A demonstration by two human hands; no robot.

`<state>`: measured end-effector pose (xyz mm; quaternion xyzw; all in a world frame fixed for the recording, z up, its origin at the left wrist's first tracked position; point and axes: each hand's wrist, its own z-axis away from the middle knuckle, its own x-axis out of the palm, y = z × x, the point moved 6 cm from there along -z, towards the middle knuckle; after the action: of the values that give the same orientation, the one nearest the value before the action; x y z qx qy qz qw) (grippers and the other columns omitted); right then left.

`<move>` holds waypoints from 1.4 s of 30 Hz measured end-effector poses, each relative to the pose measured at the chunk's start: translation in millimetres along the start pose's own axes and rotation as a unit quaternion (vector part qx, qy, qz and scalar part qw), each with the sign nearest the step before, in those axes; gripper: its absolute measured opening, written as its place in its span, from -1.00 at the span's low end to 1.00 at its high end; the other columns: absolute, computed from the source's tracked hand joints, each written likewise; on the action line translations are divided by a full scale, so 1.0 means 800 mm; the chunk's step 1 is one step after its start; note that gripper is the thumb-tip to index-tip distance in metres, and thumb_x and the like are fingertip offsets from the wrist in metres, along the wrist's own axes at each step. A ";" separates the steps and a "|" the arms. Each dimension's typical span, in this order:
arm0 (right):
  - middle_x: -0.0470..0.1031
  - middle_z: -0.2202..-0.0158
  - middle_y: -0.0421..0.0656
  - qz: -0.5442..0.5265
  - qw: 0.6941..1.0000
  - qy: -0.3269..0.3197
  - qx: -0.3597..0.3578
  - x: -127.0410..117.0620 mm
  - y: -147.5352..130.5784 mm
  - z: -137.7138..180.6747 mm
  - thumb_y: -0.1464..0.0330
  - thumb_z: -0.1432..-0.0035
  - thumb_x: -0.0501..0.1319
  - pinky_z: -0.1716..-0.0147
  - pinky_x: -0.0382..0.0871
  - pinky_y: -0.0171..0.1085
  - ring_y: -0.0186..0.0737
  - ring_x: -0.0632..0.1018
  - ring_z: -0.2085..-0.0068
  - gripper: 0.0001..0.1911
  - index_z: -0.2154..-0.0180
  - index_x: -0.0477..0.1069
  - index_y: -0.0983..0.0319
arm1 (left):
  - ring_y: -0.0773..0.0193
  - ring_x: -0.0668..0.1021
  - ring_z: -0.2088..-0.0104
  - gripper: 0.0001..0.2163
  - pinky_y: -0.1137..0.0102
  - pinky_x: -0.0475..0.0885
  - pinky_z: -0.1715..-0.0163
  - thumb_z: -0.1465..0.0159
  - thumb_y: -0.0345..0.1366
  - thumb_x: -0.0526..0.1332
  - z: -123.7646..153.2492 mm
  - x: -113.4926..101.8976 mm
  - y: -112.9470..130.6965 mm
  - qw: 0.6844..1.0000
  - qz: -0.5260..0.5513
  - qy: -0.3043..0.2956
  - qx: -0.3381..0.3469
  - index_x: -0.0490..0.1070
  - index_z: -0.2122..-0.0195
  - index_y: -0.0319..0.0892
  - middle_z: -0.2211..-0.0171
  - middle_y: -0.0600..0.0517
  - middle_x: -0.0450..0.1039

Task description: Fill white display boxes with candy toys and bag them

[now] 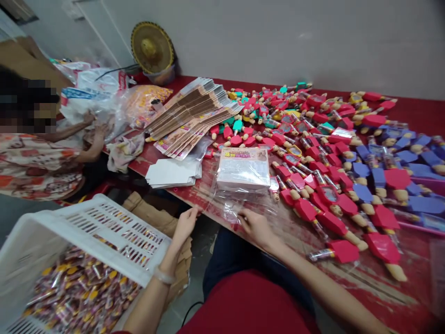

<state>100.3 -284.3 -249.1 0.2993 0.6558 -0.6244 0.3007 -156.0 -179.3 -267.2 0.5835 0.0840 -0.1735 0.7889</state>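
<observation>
A printed flat box or stack of cards lies in a clear plastic bag near the table's front edge. My right hand is at the bag's near end, thumb and fingers pinched on the loose film. To the left, my left hand is closed at the table edge, fingertips pressed together; whatever they hold is too small to make out. White folded cards lie beyond my left hand. Right of the bag spreads a heap of red toy pieces with beige knobs and clear tubes.
Printed cardboard sleeves fan out at the back. Purple pieces lie at the far right. A white crate of small wrapped tubes stands at lower left. Another person handles plastic bags at the left, near a crumpled cloth.
</observation>
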 end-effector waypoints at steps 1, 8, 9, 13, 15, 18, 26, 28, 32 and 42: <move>0.61 0.17 -0.09 -0.017 1.000 0.010 -0.005 0.015 -0.017 -0.020 0.41 -0.39 0.10 0.18 0.39 -0.30 -0.17 0.62 0.17 -0.83 0.15 0.47 0.19 | 0.02 0.61 0.17 -0.35 0.25 0.47 0.18 -0.02 0.35 0.25 -0.008 0.013 0.001 1.000 0.004 -0.020 -0.010 0.61 0.28 -0.22 0.21 -0.19 0.64; 0.53 0.18 -0.09 -0.040 0.999 0.025 -0.004 0.065 -0.045 -0.057 0.45 -0.35 0.16 0.18 0.41 -0.27 -0.17 0.58 0.18 -0.88 0.18 0.48 0.20 | 0.25 0.47 0.43 -0.60 0.36 0.36 0.31 0.05 0.07 0.43 -0.010 0.057 0.006 0.998 0.032 -0.061 -0.004 0.54 0.49 -0.22 0.50 0.00 0.53; 0.53 0.19 -0.09 -0.041 0.999 0.026 0.001 0.064 -0.040 -0.054 0.46 -0.34 0.16 0.20 0.41 -0.27 -0.17 0.58 0.19 -0.88 0.19 0.48 0.21 | 0.29 0.42 0.47 -0.60 0.39 0.32 0.36 0.04 0.08 0.42 -0.005 0.053 0.003 0.998 0.028 -0.051 -0.005 0.50 0.52 -0.21 0.55 0.05 0.47; 0.53 0.19 -0.10 -0.050 0.999 0.010 -0.008 0.059 -0.034 -0.050 0.45 -0.33 0.19 0.21 0.43 -0.26 -0.17 0.59 0.20 -0.91 0.20 0.47 0.21 | 0.38 0.32 0.52 -0.54 0.44 0.22 0.44 0.04 0.12 0.44 0.018 0.045 -0.011 0.998 0.037 -0.043 -0.023 0.39 0.57 -0.20 0.60 0.13 0.35; 0.53 0.17 -0.10 -0.066 0.997 0.004 -0.037 0.059 -0.043 -0.051 0.43 -0.33 0.21 0.19 0.44 -0.26 -0.17 0.59 0.18 -0.93 0.18 0.48 0.21 | 0.38 0.31 0.52 -0.50 0.45 0.21 0.45 0.06 0.17 0.44 0.030 0.048 -0.016 0.996 0.058 -0.047 -0.040 0.37 0.57 -0.20 0.60 0.13 0.34; 0.52 0.16 -0.10 -0.079 0.993 -0.001 -0.083 0.062 -0.060 -0.050 0.43 -0.31 0.24 0.15 0.46 -0.25 -0.17 0.58 0.15 -0.91 0.14 0.49 0.21 | 0.38 0.33 0.51 -0.47 0.46 0.21 0.47 -0.01 0.23 0.39 0.047 0.052 -0.019 0.993 0.093 -0.050 -0.061 0.40 0.56 -0.21 0.58 0.12 0.35; 0.52 0.18 -0.09 -0.081 0.990 0.002 -0.114 0.077 -0.071 -0.045 0.43 -0.31 0.26 0.15 0.46 -0.24 -0.17 0.57 0.17 -0.92 0.16 0.51 0.21 | 0.26 0.50 0.41 -0.52 0.41 0.37 0.33 -0.12 0.19 0.33 0.063 0.044 -0.014 0.995 0.071 -0.055 -0.039 0.58 0.43 -0.21 0.46 0.02 0.55; 0.52 0.20 -0.09 -0.073 0.990 -0.004 -0.119 0.081 -0.072 -0.045 0.47 -0.30 0.25 0.15 0.46 -0.25 -0.18 0.56 0.18 -0.92 0.18 0.50 0.22 | 0.17 0.58 0.30 -0.47 0.35 0.43 0.20 -0.18 0.24 0.25 0.061 0.042 -0.012 0.997 0.051 -0.044 -0.027 0.63 0.39 -0.21 0.36 -0.05 0.62; 0.51 0.24 -0.07 -0.029 0.989 -0.001 -0.148 0.089 -0.072 -0.040 0.49 -0.28 0.22 0.16 0.45 -0.21 -0.13 0.55 0.19 -0.92 0.27 0.45 0.22 | 0.19 0.55 0.37 -0.41 0.36 0.40 0.31 -0.19 0.28 0.18 0.056 0.048 -0.014 0.998 0.021 -0.038 -0.043 0.62 0.44 -0.22 0.42 -0.06 0.60; 0.48 0.34 -0.07 0.003 0.980 0.107 -0.170 0.077 -0.064 -0.003 0.50 -0.29 0.07 0.27 0.40 -0.23 -0.13 0.52 0.28 -0.84 0.30 0.36 0.19 | 0.34 0.35 0.49 -0.57 0.42 0.25 0.41 -0.03 0.10 0.37 0.047 0.084 -0.012 0.993 0.056 -0.084 -0.054 0.48 0.57 -0.24 0.58 0.07 0.39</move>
<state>21.4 -282.9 -263.3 0.3107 0.7798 -0.4675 0.2771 -99.5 -229.1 -286.6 0.5273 -0.0058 -0.1723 0.8320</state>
